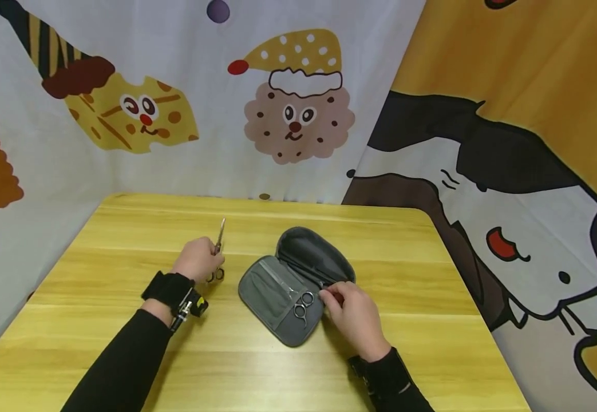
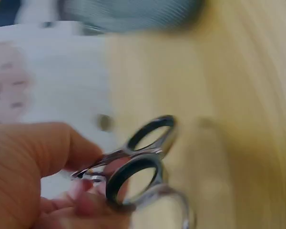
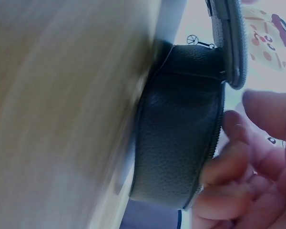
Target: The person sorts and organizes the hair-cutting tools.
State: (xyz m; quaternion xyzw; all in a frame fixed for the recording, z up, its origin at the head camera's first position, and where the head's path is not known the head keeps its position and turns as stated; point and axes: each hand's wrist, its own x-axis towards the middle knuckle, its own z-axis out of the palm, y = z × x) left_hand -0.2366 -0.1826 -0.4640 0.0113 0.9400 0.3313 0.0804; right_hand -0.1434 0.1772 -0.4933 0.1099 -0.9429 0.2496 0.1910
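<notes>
My left hand [image 1: 198, 260] pinches a pair of metal scissors [image 1: 219, 243] above the left part of the table, blades up. In the left wrist view their dark-lined finger rings [image 2: 135, 176] stick out past the thumb and fingers. A grey zip case [image 1: 262, 289] lies opened out to the right, its deep lid [image 1: 316, 252] toward the back. Finger rings of a second pair of scissors [image 1: 300, 309] show on its flat side, below a pocket. My right hand [image 1: 352, 315] holds the case's right edge near the fold, fingers curled at the zip rim.
The wooden table [image 1: 406, 246] has its far edge against a printed curtain [image 1: 200, 177]. Another curtain side with a large cartoon animal [image 1: 525, 229] hangs along the right. Black wrist straps [image 1: 169, 292] with a camera sit on the left wrist.
</notes>
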